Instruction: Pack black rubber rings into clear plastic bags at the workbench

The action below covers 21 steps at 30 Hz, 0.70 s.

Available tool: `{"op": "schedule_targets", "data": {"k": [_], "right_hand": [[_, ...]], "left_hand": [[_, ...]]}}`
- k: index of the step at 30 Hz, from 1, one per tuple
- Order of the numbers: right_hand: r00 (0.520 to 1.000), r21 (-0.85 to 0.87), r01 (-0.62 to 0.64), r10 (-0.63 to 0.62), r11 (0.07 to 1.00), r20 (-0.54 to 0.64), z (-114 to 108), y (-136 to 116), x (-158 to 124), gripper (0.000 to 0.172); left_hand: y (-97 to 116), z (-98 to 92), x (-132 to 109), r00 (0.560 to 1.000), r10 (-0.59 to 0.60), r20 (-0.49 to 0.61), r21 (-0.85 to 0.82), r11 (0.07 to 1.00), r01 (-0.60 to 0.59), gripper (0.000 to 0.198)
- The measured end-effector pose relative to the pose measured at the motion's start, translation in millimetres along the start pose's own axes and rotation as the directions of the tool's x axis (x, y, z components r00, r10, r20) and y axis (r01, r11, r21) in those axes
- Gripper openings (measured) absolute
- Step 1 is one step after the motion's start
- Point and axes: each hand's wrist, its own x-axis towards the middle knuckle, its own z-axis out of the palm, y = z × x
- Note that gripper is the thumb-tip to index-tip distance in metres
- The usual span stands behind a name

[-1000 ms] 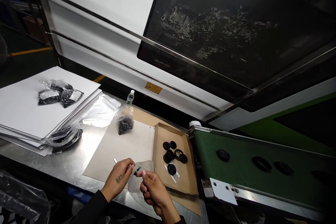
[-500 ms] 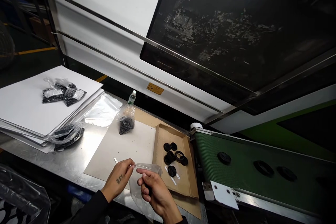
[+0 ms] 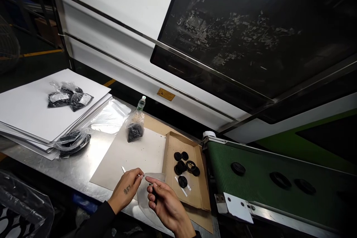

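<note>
My left hand [image 3: 128,187] and my right hand [image 3: 166,203] both pinch a small clear plastic bag [image 3: 143,197] at the near edge of the steel table [image 3: 69,173]. The left fingers grip the bag's top edge; a thin white blade tip [image 3: 123,169] pokes out behind that hand. The right fingers curl around the bag's right side, with a small dark piece inside it. Just right of my hands lies a shallow cardboard tray [image 3: 196,197] holding several black round parts [image 3: 182,181].
A green conveyor belt [image 3: 256,187] at the right carries black rings [image 3: 237,168]. A bag of small black pieces [image 3: 135,129] and a water bottle [image 3: 141,103] stand further back. White sheets [image 3: 25,113] with bagged black parts [image 3: 68,97] lie left.
The small black piece held between my fingers above the bag has gone inside it. My right hand has closed around the bag. The view shifted slightly.
</note>
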Motion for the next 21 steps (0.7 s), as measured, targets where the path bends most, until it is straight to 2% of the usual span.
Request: {"op": "schedule_targets", "data": {"k": [3,8,14,21], "right_hand": [[1.0,0.029,-0.011,0.01,1.0,0.024,-0.3,1.4,2.4,0.039],[1.0,0.036,-0.03,0.031,0.999,-0.007,-3.2,4.7,9.2,0.037],[0.995,-0.158,-0.05,0.035,0.986,-0.096,-3.6,6.4,15.1,0.042],[0.988,-0.297,-0.033,-0.014,0.954,-0.155,-3.2,10.1,20.7,0.061]], "left_hand": [[-0.5,-1.8,-1.0,1.0,0.001,-0.005,0.002,1.0,-0.001,0.032],[-0.6,-6.6,-1.8,1.0,-0.005,-0.013,-0.005,1.0,0.005,0.033],[0.6,-10.5,-2.7,0.999,-0.018,-0.031,-0.005,1.0,0.018,0.033],[0.8,-12.6,-3.1,0.999,-0.031,-0.038,-0.003,1.0,0.031,0.033]]}}
